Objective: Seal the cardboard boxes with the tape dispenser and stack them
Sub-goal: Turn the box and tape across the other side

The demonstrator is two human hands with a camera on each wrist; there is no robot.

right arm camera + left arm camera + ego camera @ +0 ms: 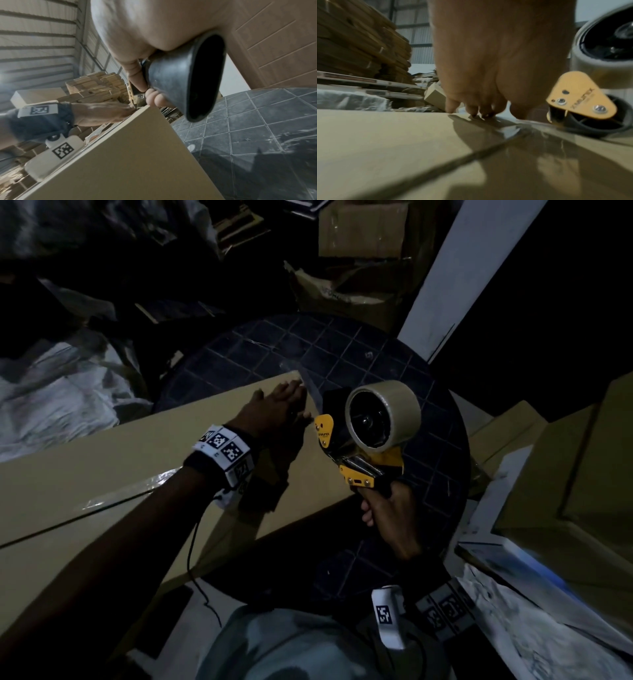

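Observation:
A long tan cardboard box (102,474) lies on a round dark table (342,347), with clear tape (137,487) along its centre seam. My left hand (281,409) lies flat near the box's far right end, its straight fingers (471,108) pressing the tape (508,129) down at the edge. My right hand (387,508) grips the black handle (180,75) of a yellow and black tape dispenser (359,440). The dispenser (583,100) sits just past the box's end, carrying a beige tape roll (383,414). A strip of tape runs from it over the box edge.
Stacks of flattened cardboard (359,44) and loose boxes (363,231) fill the back. More tan boxes (582,460) stand close on the right. White plastic wrap (51,398) lies at the left. A white post (459,275) rises behind the table.

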